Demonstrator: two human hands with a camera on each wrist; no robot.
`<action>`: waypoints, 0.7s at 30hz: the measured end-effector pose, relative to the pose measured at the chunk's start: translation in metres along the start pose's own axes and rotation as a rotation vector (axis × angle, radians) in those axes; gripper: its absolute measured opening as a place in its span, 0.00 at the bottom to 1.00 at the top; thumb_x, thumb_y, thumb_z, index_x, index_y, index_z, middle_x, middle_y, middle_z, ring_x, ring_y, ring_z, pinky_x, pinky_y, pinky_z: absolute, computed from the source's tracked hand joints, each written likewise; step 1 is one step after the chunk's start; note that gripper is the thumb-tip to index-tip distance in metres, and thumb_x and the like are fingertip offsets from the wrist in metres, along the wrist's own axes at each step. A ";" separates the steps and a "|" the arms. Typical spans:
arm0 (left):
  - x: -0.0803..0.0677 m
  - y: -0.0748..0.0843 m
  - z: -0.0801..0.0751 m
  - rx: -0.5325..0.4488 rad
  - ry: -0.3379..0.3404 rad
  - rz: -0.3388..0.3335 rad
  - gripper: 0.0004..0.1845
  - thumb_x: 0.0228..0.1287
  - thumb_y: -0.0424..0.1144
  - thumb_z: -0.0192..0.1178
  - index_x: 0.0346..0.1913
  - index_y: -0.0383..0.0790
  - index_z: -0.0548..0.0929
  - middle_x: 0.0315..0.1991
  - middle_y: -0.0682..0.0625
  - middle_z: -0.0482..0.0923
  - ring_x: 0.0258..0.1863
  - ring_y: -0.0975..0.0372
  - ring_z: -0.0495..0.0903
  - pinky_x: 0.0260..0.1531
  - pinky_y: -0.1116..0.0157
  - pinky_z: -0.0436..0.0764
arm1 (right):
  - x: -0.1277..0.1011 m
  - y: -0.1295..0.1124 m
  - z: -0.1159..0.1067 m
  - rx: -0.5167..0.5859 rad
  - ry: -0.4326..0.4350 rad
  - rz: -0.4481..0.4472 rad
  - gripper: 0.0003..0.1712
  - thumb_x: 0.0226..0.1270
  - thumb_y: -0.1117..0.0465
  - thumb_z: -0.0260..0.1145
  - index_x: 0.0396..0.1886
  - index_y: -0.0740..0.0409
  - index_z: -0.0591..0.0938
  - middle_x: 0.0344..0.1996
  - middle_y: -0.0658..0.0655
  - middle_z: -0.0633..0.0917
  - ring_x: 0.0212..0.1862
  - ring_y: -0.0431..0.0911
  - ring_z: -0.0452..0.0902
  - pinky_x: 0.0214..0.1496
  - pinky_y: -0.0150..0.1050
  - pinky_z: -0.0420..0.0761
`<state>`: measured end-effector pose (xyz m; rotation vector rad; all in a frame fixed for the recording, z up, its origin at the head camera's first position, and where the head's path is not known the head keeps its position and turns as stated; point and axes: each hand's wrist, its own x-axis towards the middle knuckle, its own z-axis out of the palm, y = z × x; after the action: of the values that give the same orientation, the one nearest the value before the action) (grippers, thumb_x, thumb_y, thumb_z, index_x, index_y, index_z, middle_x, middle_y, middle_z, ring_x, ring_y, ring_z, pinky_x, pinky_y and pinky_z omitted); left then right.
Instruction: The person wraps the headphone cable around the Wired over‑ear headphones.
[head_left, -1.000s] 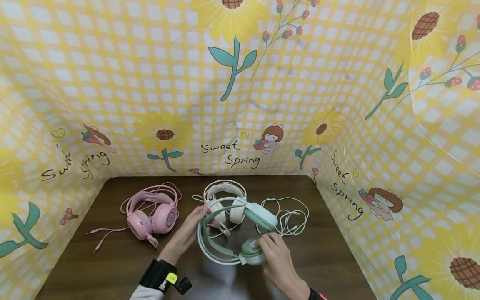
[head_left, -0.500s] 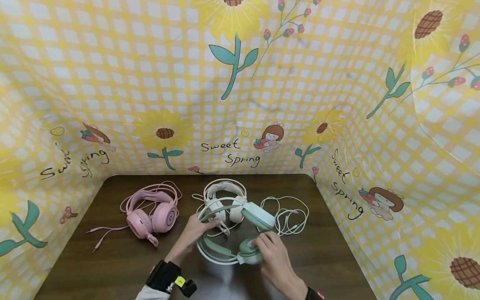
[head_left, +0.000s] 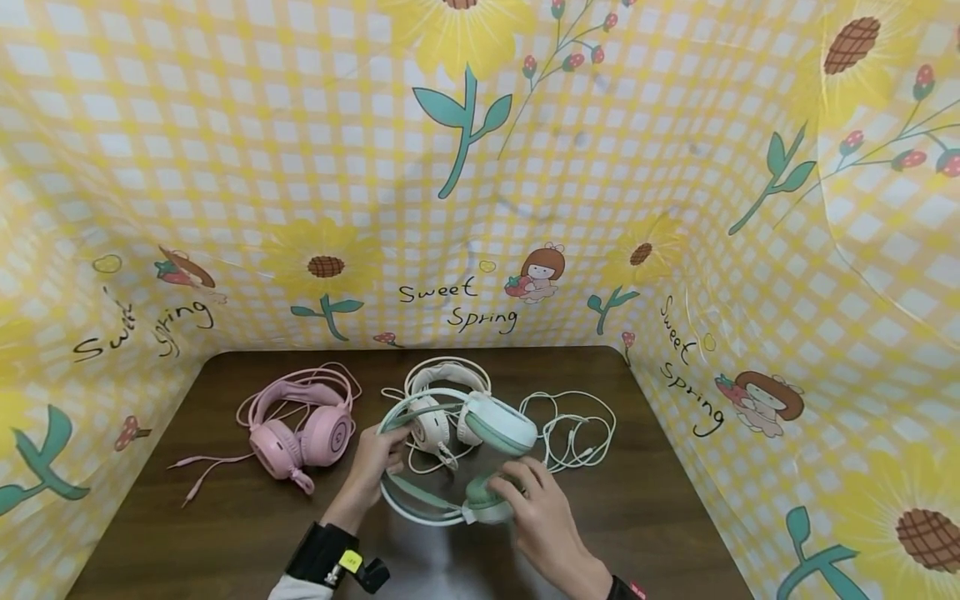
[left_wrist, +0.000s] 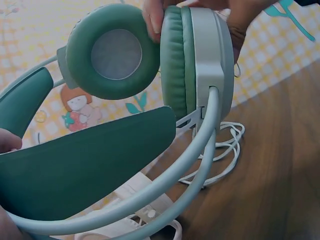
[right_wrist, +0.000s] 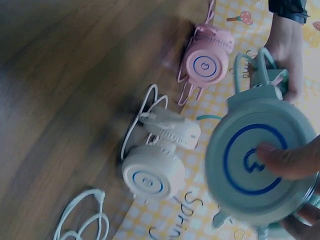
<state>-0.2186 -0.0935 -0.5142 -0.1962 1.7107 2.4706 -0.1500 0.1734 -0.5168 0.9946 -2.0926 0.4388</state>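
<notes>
A pair of mint green headphones (head_left: 501, 423) is held up over the table, its headband to the left and ear cups to the right. My left hand (head_left: 369, 467) grips the headband. My right hand (head_left: 542, 517) holds the nearer ear cup (right_wrist: 255, 200), with the thumb lying on its outer face in the right wrist view. The green ear cushions (left_wrist: 112, 52) and padded inner band (left_wrist: 95, 160) show in the left wrist view. Behind them, white headphones (head_left: 448, 375) stand on the table, partly hidden by the green pair.
Pink headphones (head_left: 326, 437) sit on the dark wooden table (head_left: 187, 550) at the left, their cable plugs pointing left. A loosely coiled pale cable (head_left: 592, 454) lies at the right. Yellow checked cloth (head_left: 337, 167) walls the back and sides.
The green headphones have shifted slightly left and turned a little. My left hand has changed its place on the headband, its fingers now closed around it. The right hand keeps its hold.
</notes>
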 end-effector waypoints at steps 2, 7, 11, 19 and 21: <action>-0.002 0.004 -0.003 -0.025 -0.029 0.011 0.10 0.67 0.30 0.57 0.27 0.40 0.72 0.17 0.56 0.56 0.11 0.70 0.54 0.12 0.76 0.55 | -0.001 0.004 -0.002 -0.018 0.055 -0.019 0.34 0.36 0.73 0.48 0.48 0.57 0.82 0.48 0.59 0.79 0.50 0.57 0.75 0.56 0.48 0.76; -0.006 0.011 -0.012 -0.035 -0.097 0.058 0.13 0.69 0.29 0.54 0.25 0.41 0.70 0.15 0.57 0.54 0.10 0.71 0.54 0.13 0.75 0.55 | -0.003 0.021 -0.013 -0.066 0.110 0.046 0.28 0.47 0.71 0.63 0.54 0.62 0.77 0.53 0.68 0.75 0.53 0.61 0.72 0.61 0.48 0.72; -0.007 0.012 -0.019 -0.043 -0.157 0.074 0.14 0.71 0.29 0.52 0.25 0.42 0.71 0.15 0.57 0.53 0.11 0.71 0.54 0.12 0.76 0.57 | -0.005 0.042 -0.025 -0.096 -0.053 0.152 0.45 0.37 0.72 0.77 0.61 0.62 0.71 0.62 0.70 0.69 0.60 0.63 0.67 0.63 0.52 0.68; -0.012 0.012 -0.024 -0.076 -0.298 0.100 0.13 0.72 0.29 0.47 0.28 0.43 0.75 0.16 0.58 0.56 0.12 0.72 0.56 0.13 0.77 0.58 | -0.020 0.094 -0.009 -0.036 -0.252 0.288 0.48 0.41 0.71 0.80 0.66 0.66 0.69 0.65 0.71 0.70 0.66 0.66 0.64 0.63 0.61 0.68; -0.014 0.012 -0.024 -0.084 -0.329 0.107 0.13 0.73 0.29 0.47 0.30 0.43 0.76 0.16 0.59 0.57 0.12 0.72 0.57 0.14 0.77 0.59 | -0.027 0.100 -0.003 0.012 -0.260 0.322 0.42 0.47 0.72 0.78 0.64 0.68 0.71 0.60 0.69 0.75 0.63 0.64 0.69 0.61 0.60 0.71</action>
<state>-0.2065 -0.1203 -0.5089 0.2857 1.5181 2.4782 -0.2147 0.2527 -0.5335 0.7527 -2.5022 0.5042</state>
